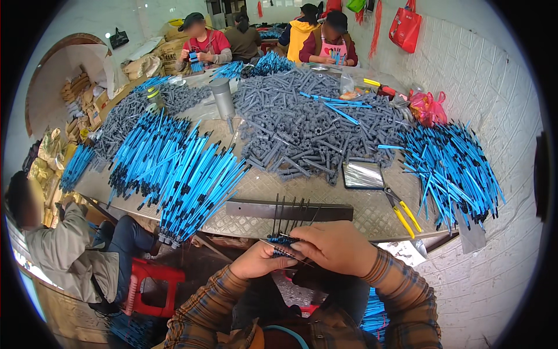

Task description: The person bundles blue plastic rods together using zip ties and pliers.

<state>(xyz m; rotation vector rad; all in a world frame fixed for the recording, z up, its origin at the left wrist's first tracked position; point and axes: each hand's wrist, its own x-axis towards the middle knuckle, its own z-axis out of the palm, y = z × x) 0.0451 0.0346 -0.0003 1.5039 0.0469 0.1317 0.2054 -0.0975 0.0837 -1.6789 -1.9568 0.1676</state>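
Note:
Just beyond the table's near edge, my two hands meet around a small bundle of thin dark rods [281, 239]. Several rods stand up from it, with blue and black parts at the base and fine wire-like strands crossing there. My left hand [260, 260] closes on the bundle's lower left side, thumb across the front. From the right, my right hand [338, 246] pinches it, its fingertips bent over the rods. The fingers partly hide how the pieces join. Behind my hands a dark metal bar [250, 209] lies along the table edge.
Grey plastic pieces [302, 125] are heaped mid-table. Blue rods with black ends [192, 174] lie at left, more blue rods [450, 174] at right. Yellow-handled pliers [404, 212] lie beside a black tray [363, 175]. A person [70, 250] sits at left; others work across the table.

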